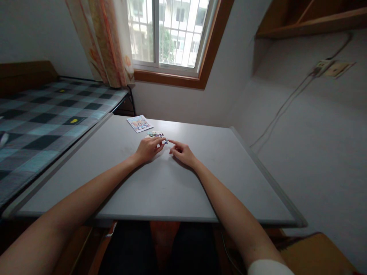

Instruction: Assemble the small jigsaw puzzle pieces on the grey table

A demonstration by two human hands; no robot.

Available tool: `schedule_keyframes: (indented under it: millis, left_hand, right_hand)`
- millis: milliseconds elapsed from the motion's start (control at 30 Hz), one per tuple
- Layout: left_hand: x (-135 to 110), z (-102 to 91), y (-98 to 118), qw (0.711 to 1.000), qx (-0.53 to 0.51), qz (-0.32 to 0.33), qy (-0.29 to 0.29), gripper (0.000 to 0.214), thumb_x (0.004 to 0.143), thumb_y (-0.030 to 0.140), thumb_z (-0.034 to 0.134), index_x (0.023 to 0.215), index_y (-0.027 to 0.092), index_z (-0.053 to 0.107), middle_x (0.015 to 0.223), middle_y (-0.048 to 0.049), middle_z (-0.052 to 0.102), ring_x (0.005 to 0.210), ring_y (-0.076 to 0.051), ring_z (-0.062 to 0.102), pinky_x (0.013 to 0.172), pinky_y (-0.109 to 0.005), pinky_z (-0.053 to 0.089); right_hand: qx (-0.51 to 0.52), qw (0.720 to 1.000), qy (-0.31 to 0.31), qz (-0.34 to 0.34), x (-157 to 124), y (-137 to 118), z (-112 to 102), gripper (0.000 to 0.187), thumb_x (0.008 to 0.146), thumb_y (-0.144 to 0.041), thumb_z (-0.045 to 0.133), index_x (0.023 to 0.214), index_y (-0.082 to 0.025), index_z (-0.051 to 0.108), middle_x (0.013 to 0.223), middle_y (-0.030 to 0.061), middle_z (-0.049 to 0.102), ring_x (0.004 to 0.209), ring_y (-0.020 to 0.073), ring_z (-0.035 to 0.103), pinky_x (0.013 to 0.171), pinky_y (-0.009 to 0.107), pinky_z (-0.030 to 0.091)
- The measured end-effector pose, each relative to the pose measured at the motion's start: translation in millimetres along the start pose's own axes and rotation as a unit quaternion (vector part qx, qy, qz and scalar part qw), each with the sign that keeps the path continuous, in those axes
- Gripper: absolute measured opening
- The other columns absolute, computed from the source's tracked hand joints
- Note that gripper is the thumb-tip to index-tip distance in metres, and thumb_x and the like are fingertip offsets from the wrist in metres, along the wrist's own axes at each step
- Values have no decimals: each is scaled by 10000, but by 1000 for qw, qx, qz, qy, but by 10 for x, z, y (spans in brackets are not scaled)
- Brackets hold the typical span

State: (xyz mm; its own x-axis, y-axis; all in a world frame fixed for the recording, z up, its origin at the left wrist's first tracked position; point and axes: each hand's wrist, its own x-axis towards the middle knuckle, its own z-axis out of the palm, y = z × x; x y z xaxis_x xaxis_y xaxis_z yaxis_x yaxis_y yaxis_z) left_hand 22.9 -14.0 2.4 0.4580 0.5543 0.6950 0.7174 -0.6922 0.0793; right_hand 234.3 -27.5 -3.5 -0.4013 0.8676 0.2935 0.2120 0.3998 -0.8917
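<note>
Both my arms reach out over a grey table (160,191). My left hand (148,148) rests on the tabletop with its fingers curled together, the fingertips at a tiny dark piece (166,141). My right hand (182,152) lies beside it, index finger stretched toward that same piece and the other fingers folded. Just beyond the fingertips sits a small cluster of colourful puzzle pieces (155,134). Farther back lies a small picture card (139,123), flat on the table.
A bed with a checked cover (43,122) runs along the table's left edge. A window (169,34) with a patterned curtain (100,42) is behind the table. A white wall with a cable (283,107) stands to the right, a wooden shelf (309,19) above.
</note>
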Motion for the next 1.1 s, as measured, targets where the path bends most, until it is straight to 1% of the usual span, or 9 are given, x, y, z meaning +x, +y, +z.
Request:
schedule_keyframes:
  millis: [300, 467, 700, 967, 1100]
  left_hand:
    - [-3, 3, -15, 1000, -16, -3, -7, 237, 941, 330, 541, 1090, 209, 680, 784, -25, 713, 591, -128, 604, 611, -253, 433]
    - [-6, 6, -18, 1000, -15, -5, -9, 241, 943, 345, 545, 1091, 215, 683, 784, -24, 713, 598, -132, 608, 606, -253, 426]
    - [-4, 1, -10, 999, -14, -14, -28, 271, 941, 365, 543, 1119, 202, 666, 831, -29, 724, 594, -127, 603, 614, -262, 439]
    - [-2, -4, -15, 999, -29, -18, -36, 270, 932, 362, 557, 1127, 205, 657, 840, -24, 726, 601, -126, 608, 620, -261, 439]
    - [0, -29, 0, 998, -35, -34, -38, 271, 926, 375, 562, 1112, 203, 660, 844, -21, 725, 598, -121, 607, 626, -256, 443]
  right_hand:
    - [-2, 1000, 0, -3, -4, -12, -4, 545, 801, -259, 560, 1330, -123, 565, 740, 8, 665, 606, 89, 539, 616, 221, 449]
    - [-2, 1000, 2, -2, 0, 0, -2, 528, 803, -250, 554, 1316, -128, 572, 737, 6, 664, 619, 92, 558, 627, 224, 454]
    - [2, 1000, 5, -2, 7, 39, 2, 497, 807, -256, 558, 1293, -151, 586, 734, -1, 663, 612, 93, 560, 625, 226, 460]
    - [-3, 1000, 2, -1, 3, 11, 2, 484, 807, -259, 557, 1279, -159, 601, 726, -7, 654, 611, 94, 557, 627, 228, 456]
    - [-2, 1000, 5, 2, 2, 3, 2, 495, 804, -251, 556, 1288, -153, 592, 726, -6, 652, 613, 93, 553, 630, 228, 453]
